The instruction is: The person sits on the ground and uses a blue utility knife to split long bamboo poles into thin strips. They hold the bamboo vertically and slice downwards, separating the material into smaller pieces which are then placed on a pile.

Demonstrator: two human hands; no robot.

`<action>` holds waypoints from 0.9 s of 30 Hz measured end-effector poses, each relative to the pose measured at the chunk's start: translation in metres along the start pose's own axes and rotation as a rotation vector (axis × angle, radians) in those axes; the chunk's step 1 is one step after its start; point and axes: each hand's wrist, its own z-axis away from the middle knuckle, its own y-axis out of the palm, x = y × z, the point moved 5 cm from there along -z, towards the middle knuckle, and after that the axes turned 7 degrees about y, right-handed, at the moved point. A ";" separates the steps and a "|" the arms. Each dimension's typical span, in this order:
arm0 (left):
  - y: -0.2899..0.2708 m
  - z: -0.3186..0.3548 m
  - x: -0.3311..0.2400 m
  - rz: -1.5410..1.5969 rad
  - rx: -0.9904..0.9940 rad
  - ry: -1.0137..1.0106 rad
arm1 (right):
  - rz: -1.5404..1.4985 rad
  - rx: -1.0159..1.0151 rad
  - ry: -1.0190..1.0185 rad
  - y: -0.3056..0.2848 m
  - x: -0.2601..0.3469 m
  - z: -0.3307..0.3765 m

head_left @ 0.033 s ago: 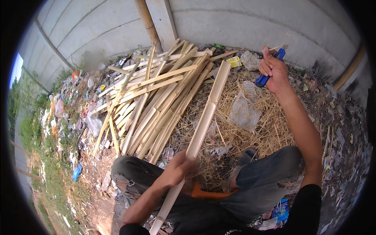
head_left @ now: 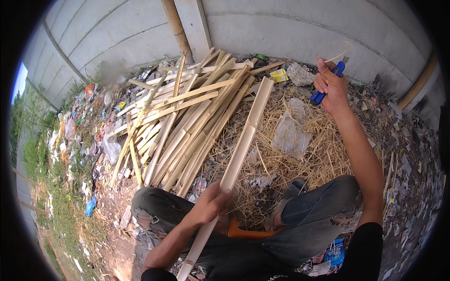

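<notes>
Smooth grey concrete panels form the wall (head_left: 290,35) behind the work area, with a round bamboo pole (head_left: 176,28) upright against it and littered ground (head_left: 117,234) at its foot. From where I stand, the split bamboo strip (head_left: 246,133) runs diagonally between the seated person's knees, long axis from lower left to upper right, its far end free. Its hollow face is turned upward, pale and trough-shaped, crossed by a raised node. The left hand (head_left: 211,203) is closed around the lower half, fingers wrapped over the edge. The right hand (head_left: 332,86) is raised, well apart from the strip and to the right of its free end; its fingers are curled around a blue-handled knife (head_left: 317,98), the blade tip pointing up and away from the bamboo. Of the two, the left hand is nearer, being in contact. A thin, curled sliver (head_left: 336,57) projects beside the blade; whether the fingers pinch it cannot be told. Left of the strip: a crossed pile of bamboo slats (head_left: 187,126), straight and hard-edged. Right of it: dry, tangled shavings (head_left: 323,145), partly under a crumpled translucent plastic sheet (head_left: 290,133).
</notes>
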 end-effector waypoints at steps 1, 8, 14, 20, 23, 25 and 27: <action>-0.003 0.001 0.002 -0.053 -0.011 0.010 | 0.299 0.014 -0.065 0.010 0.004 0.008; 0.010 0.002 -0.021 -0.764 -0.047 0.257 | 1.167 0.642 -0.491 0.107 -0.024 0.087; 0.012 0.012 -0.066 -1.153 0.065 0.287 | 1.360 1.031 -0.106 0.131 -0.057 0.113; 0.006 0.010 -0.166 -1.757 -0.381 0.639 | 1.259 0.659 -0.184 0.105 -0.052 0.091; 0.008 0.033 -0.185 -1.699 -0.692 1.109 | 1.199 0.477 -0.149 0.087 -0.044 0.079; -0.012 0.043 -0.172 -1.430 -1.012 1.251 | 1.161 0.405 -0.102 0.075 -0.049 0.075; -0.044 0.031 -0.159 -1.089 -1.053 1.026 | 1.090 0.359 -0.141 0.066 -0.055 0.071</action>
